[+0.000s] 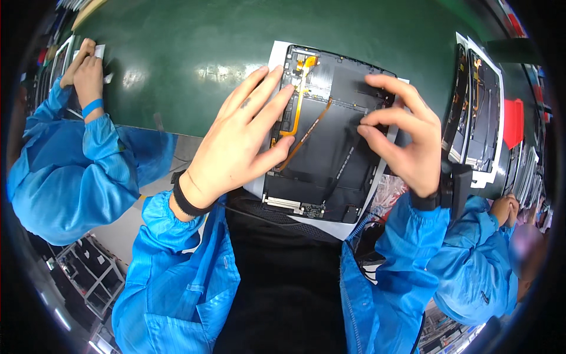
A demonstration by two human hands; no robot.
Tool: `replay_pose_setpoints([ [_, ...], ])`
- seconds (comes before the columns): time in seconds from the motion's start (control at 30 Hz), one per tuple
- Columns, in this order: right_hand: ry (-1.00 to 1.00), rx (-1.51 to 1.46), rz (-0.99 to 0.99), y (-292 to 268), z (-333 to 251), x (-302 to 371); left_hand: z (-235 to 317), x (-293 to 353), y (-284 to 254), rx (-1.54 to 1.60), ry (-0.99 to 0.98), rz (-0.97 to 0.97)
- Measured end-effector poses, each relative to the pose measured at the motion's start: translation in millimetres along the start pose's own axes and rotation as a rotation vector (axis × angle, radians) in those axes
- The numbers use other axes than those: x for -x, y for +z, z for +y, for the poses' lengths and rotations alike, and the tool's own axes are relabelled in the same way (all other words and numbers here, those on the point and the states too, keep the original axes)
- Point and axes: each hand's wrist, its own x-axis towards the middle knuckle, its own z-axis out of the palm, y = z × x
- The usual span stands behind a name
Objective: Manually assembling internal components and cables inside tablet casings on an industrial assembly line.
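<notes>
Before me lies the open black housing of a tablet (321,156), tilted slightly on white paper (277,54). My left hand (227,141) rests along its left edge with fingers spread, the thumb close to an orange flex cable (300,103). A thin brown flex cable (309,133) runs diagonally across the housing's middle. Over the right side, my right hand (413,133) has thumb and index finger pinched together; anything between them is too small to make out. A dark strip with pale marks (345,163) lies below that pinch. A small circuit board (312,209) sits at the near edge.
The green tabletop (194,35) stretches beyond the housing. On the right, more open tablet housings (484,112) lie on white sheets beside a red piece (513,123). Co-workers in blue sit on both sides; one's hands (86,74) are at the far left. A black cable (253,216) crosses near my left wrist.
</notes>
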Motion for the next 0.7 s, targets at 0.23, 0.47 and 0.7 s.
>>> replay_pose_setpoints([
  [0.23, 0.01, -0.06, 0.031, 14, 18, -6, 36, 28, 12, 0.004, 0.357, 0.013],
  [0.47, -0.042, 0.132, 0.017, 19, 23, -12, 33, 43, 25, 0.102, 0.299, -0.149],
  [0.7, -0.026, 0.127, 0.028, 24, 28, -14, 29, 45, 28, 0.125, 0.296, -0.182],
])
